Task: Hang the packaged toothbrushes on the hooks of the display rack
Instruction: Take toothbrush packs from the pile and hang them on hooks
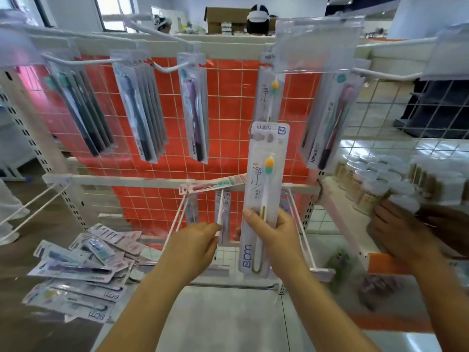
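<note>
My right hand (275,233) grips the lower part of an upright packaged toothbrush (266,179) with a yellow-green head, held in front of the display rack (142,179). My left hand (196,241) pinches the front end of a white hook (220,207) on the lower rail; a thin packaged toothbrush (215,185) lies tilted across the rail just above. Upper hooks carry several hanging packs (194,107). A loose pile of packaged toothbrushes (81,273) lies on the floor at lower left.
Behind the wire grid is a red panel (228,97). Another person's hand (403,229) at the right touches stacked white-lidded jars (380,179) on a neighbouring shelf. Long white hooks (28,212) jut out at the left. People and a cardboard box (225,20) stand behind the rack.
</note>
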The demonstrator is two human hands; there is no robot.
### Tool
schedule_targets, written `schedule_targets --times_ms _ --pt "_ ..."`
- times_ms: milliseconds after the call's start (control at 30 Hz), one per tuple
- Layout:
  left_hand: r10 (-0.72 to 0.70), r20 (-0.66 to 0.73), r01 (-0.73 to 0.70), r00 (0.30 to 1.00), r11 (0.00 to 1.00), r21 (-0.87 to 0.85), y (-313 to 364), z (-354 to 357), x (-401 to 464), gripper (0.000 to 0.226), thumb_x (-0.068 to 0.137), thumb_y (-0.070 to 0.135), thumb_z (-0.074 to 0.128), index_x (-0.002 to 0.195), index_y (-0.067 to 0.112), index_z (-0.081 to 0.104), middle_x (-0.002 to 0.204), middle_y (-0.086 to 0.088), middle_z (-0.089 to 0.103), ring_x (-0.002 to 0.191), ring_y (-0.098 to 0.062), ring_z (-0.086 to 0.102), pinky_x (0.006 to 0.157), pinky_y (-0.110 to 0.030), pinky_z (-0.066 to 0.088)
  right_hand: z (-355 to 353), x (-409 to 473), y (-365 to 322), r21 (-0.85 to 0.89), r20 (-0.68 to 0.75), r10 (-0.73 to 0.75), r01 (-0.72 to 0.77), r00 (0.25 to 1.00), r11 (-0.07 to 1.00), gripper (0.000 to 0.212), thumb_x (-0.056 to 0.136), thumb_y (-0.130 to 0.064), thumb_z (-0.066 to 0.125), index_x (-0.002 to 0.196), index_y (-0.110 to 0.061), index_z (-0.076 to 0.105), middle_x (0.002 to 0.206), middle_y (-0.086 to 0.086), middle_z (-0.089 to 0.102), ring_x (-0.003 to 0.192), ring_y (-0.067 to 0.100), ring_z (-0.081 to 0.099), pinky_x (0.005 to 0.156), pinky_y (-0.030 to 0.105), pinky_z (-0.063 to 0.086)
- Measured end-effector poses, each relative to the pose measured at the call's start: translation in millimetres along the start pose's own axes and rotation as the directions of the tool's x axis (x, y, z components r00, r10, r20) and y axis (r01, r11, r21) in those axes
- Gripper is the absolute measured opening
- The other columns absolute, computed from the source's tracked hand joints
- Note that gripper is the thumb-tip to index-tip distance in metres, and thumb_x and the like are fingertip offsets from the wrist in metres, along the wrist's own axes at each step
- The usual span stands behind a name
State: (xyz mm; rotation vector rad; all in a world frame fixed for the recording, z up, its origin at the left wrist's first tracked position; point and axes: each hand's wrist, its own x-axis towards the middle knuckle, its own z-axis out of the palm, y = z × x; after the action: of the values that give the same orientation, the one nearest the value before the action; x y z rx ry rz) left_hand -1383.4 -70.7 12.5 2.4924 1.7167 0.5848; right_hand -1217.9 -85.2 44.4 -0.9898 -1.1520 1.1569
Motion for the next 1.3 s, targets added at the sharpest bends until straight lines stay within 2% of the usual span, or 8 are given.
schedule_targets --times_ms 200,367,500,633,833,1000,1133,1300 --pt "0.007 0.056 -0.009 0.998 0.999 0.038 13.2 9.1 11.9 0.033 0.097 0.027 0.041 0.127 0.02 0.051 0.111 -0.001 0.065 0.099 -0.02 0.06 0.081 -0.031 0.05 -12.7 24.4 -20.2 -0.02 -0.223 -0.113 0.112 0.968 0.994 0.007 0.082 -0.018 0.069 0.085 -0.015 0.063 0.07 -0.002 0.064 0.062 0.006 0.065 0.057 0.021 0.054" --pt "0.003 0.069 -0.007 0.998 0.999 0.044 19.2 17.5 17.6 0.032 0.097 0.029 0.041 0.124 0.016 0.053 0.11 -0.002 0.065 0.098 -0.02 0.06 0.081 -0.033 0.05 -8.8 50.5 -54.6 -0.016 -0.259 -0.222 0.225 0.94 0.974 0.013 0.083 -0.018 0.068 0.079 -0.02 0.056 0.07 -0.006 0.06 0.056 -0.003 0.061 0.053 0.013 0.05" --pt "0.0 0.075 0.0 0.997 1.0 0.002 23.0 22.7 17.9 0.032 0.096 0.028 0.044 0.123 0.016 0.054 0.11 -0.002 0.065 0.098 -0.02 0.06 0.082 -0.033 0.05 5.3 57.6 -61.8 0.0 -0.212 -0.247 0.253 0.946 0.967 0.015 0.084 -0.017 0.069 0.077 -0.02 0.056 0.07 -0.006 0.061 0.058 0.001 0.061 0.057 0.019 0.054" --pt "-0.014 0.116 0.016 0.993 1.0 -0.023 20.5 26.1 15.4 0.034 0.096 0.028 0.045 0.128 0.019 0.051 0.114 -0.003 0.065 0.101 -0.021 0.061 0.085 -0.033 0.05 11.5 56.7 -56.9 0.014 -0.095 -0.225 0.228 0.97 0.974 0.013 0.083 -0.017 0.069 0.081 -0.022 0.058 0.072 -0.008 0.063 0.061 0.0 0.064 0.057 0.015 0.052" --pt "-0.031 0.122 0.036 0.992 0.999 -0.038 16.0 28.3 16.1 0.037 0.097 0.033 0.044 0.132 0.025 0.05 0.125 0.004 0.061 0.111 -0.014 0.058 0.095 -0.025 0.043 7.9 68.8 -54.3 0.014 -0.037 -0.197 0.198 0.98 0.98 0.009 0.083 -0.015 0.068 0.082 -0.018 0.06 0.071 -0.008 0.063 0.062 0.0 0.064 0.059 0.016 0.053" --pt "-0.049 0.15 0.055 0.987 0.998 -0.039 13.4 29.7 22.3 0.037 0.098 0.033 0.042 0.133 0.026 0.047 0.126 0.004 0.06 0.11 -0.014 0.057 0.093 -0.024 0.044 -7.5 99.3 -57.9 -0.096 0.091 -0.13 0.139 0.987 0.986 0.006 0.088 -0.02 0.063 0.09 -0.016 0.06 0.077 -0.004 0.064 0.064 0.0 0.065 0.06 0.015 0.053" --pt "-0.071 0.16 0.079 0.985 0.996 -0.041 12.4 30.6 27.8 0.035 0.098 0.032 0.042 0.131 0.024 0.049 0.124 0.003 0.061 0.107 -0.015 0.058 0.089 -0.025 0.046 -28.2 132.7 -63.6 -0.261 0.08 -0.09 0.108 0.993 0.959 0.016 0.087 -0.029 0.063 0.097 -0.018 0.057 0.085 -0.004 0.065 0.074 0.006 0.065 0.061 0.017 0.052" --pt "-0.098 0.172 0.112 0.98 0.991 -0.071 19.4 29.9 37.0 0.037 0.098 0.029 0.042 0.135 0.025 0.046 0.128 0.003 0.059 0.112 -0.016 0.057 0.093 -0.026 0.046 -42.1 169.3 -65.3 -0.388 0.119 -0.024 0.068 0.993 0.919 0.02 0.084 -0.036 0.065 0.097 -0.022 0.06 0.101 0.002 0.068 0.094 0.017 0.065 0.084 0.034 0.052"
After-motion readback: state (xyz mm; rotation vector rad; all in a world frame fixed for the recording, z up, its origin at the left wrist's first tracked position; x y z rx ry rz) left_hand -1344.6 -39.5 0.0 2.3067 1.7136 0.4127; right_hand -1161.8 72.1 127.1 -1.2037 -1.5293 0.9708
